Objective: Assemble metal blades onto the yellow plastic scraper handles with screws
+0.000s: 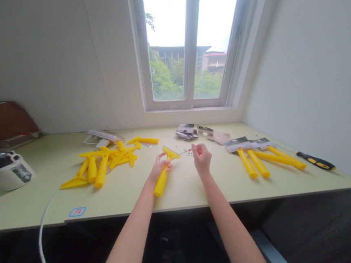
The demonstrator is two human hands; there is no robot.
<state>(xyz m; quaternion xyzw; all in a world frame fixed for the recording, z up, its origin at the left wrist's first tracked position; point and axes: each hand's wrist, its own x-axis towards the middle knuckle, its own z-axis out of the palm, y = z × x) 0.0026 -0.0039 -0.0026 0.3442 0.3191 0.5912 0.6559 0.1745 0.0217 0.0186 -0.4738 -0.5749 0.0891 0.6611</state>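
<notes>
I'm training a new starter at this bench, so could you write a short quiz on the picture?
1. Which hand holds the yellow T-shaped tool?
2. True or false: the screwdriver with the black-and-yellow handle lies to the right of the pile of yellow pieces.
3. Where is the lidded container?
(a) on the windowsill
(b) left of the pile of yellow pieces
(c) right of the screwdriver

Key: 1: the left hand; 2: true; 3: b.
</notes>
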